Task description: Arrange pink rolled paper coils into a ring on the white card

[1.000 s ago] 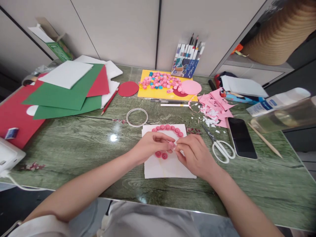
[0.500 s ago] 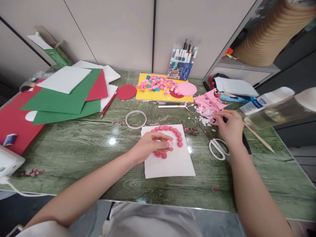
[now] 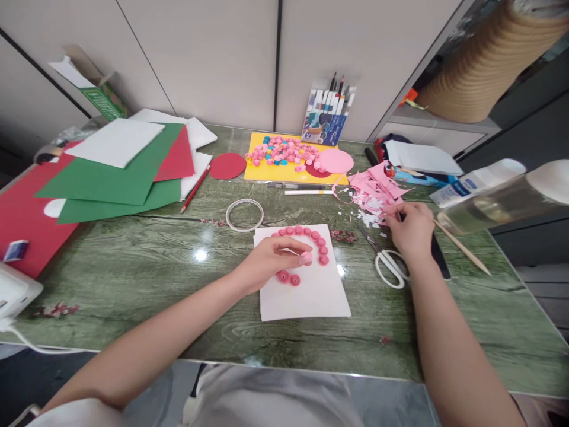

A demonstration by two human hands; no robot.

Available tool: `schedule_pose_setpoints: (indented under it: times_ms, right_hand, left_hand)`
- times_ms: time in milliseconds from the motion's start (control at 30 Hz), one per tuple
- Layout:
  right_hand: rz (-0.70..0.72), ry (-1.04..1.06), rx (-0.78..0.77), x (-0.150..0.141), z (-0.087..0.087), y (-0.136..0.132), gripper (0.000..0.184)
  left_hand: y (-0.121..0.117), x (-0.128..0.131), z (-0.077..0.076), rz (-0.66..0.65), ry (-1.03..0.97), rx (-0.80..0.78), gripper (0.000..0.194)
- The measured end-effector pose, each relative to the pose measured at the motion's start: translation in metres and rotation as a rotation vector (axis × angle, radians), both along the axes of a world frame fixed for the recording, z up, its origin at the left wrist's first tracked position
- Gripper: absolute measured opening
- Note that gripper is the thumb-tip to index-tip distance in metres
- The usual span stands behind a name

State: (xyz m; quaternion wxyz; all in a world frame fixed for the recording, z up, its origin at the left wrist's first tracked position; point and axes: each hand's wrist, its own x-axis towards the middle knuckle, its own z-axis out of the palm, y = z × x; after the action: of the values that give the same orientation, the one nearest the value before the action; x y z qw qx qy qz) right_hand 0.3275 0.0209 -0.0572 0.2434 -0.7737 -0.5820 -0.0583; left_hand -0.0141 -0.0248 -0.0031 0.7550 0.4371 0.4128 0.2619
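Note:
My left hand [image 3: 271,261] pinches a small pink paper rose [image 3: 306,257] above a white sheet [image 3: 306,302]. On that sheet, darker pink paper coils [image 3: 315,235] form a curved row, partly covered by the hand. Off to the right, my right hand [image 3: 411,228] has its fingertips pressed together at the edge of the white paper bits [image 3: 371,216] and pink paper scraps [image 3: 377,181]. Whatever those fingertips hold is too small to make out. Beneath that hand and wrist lies a phone [image 3: 440,255], mostly hidden. White-handled scissors [image 3: 391,267] rest just left of the wrist.
Rolled paper flowers [image 3: 284,148] lie on a yellow sheet [image 3: 267,172] at the back, before a box of marker pens [image 3: 326,118]. Coloured sheets [image 3: 106,172] are piled at left. A tape roll [image 3: 244,214], a clear bottle [image 3: 498,204] and a wooden stick [image 3: 464,249] lie about.
My right hand has left the rose and moved right to the paper scraps, where it now stays nearly still. My left hand keeps the rose over the sheet.

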Motion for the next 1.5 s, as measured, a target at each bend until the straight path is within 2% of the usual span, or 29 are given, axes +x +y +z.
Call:
schedule_pose_setpoints:
  times_ms: [367,567,700,800,900,1000,1067,1133,1300,1500]
  right_hand:
    - [-0.069,-0.147,-0.029,-0.01,0.007,-0.008,0.027]
    - [-0.044,-0.098,0.033,-0.013,0.014,-0.008,0.023]
    - [-0.023,-0.021,0.103,-0.033,0.03,-0.014,0.025]
    - [0.176,0.243,0.105,-0.071,0.048,-0.031,0.026]
    - [0.488,0.531,-0.092,-0.114,0.061,-0.053,0.018]
    - [0.648,0.636,-0.202,-0.142,0.067,-0.07,0.012]
    - [0.689,0.65,-0.228,-0.15,0.07,-0.077,0.011]
    - [0.713,0.645,-0.245,-0.153,0.072,-0.08,0.01]
    - [0.7,0.589,-0.261,-0.155,0.075,-0.083,0.011]
    - [0.653,0.584,-0.303,-0.158,0.075,-0.081,0.012]
  left_hand:
    - [0.0,0.0,0.001,0.019,-0.005,0.024,0.029]
    - [-0.001,0.0,0.001,0.016,0.014,0.052,0.026]
    - [-0.002,0.002,0.003,0.05,0.036,0.13,0.022]
    - [-0.006,0.004,0.006,0.095,0.097,0.332,0.016]
    - [-0.011,0.004,0.007,0.145,0.249,0.696,0.013]
    - [-0.016,0.005,0.005,0.193,0.362,1.08,0.019]
    - [-0.017,0.005,0.001,0.215,0.368,1.271,0.024]
    - [-0.018,0.005,-0.004,0.205,0.362,1.387,0.03]
    - [-0.019,0.002,-0.014,0.133,0.4,1.533,0.043]
    - [-0.021,0.002,-0.015,0.104,0.426,1.646,0.041]
